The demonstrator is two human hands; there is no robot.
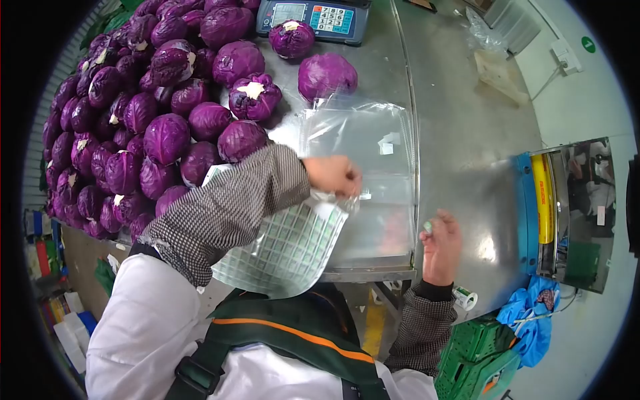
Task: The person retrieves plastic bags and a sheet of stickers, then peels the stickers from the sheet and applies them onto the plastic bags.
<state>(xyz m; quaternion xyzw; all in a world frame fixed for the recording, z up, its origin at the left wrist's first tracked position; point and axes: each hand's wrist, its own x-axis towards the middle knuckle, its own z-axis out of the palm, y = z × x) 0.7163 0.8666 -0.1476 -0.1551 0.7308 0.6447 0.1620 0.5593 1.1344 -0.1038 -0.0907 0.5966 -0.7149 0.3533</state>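
Note:
My left hand is closed over the clear plastic bags lying flat on the metal table. Its fingers are curled together, and crumpled clear film shows just below them; what they pinch is hidden. A sheet of green-and-white labels hangs over the table's front edge beneath my left forearm. My right hand is raised off to the right of the bags, fingers bent, with a small pale-green label at the thumb tip. Beyond the bags sits a single red cabbage.
Many red cabbages are piled on the left. A digital scale stands at the back, another cabbage before it. To the right are a blue-and-yellow machine, a label roll and green crates.

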